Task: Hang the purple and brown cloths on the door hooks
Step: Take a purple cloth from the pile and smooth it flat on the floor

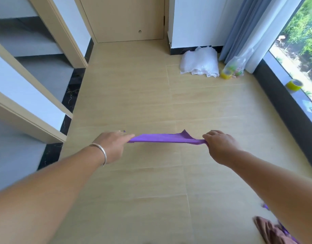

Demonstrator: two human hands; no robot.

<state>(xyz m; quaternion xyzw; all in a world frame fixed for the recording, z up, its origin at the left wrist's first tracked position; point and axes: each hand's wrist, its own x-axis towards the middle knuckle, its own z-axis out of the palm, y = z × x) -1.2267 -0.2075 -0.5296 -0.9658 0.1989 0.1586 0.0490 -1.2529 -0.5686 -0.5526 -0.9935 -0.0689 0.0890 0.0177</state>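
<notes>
Purple cloth (166,138), soft and thin, stretches taut between our left hand (111,146) and right hand (220,144), each grip pinching an end above pale wood-grain floor (134,95).

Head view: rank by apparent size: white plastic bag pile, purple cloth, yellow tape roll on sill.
1. white plastic bag pile
2. purple cloth, seen edge-on and nearer the camera, so the ranking against the pile is unsure
3. yellow tape roll

You won't find any readable text here — no label, brand, number or sign shows on anything in view.
</notes>
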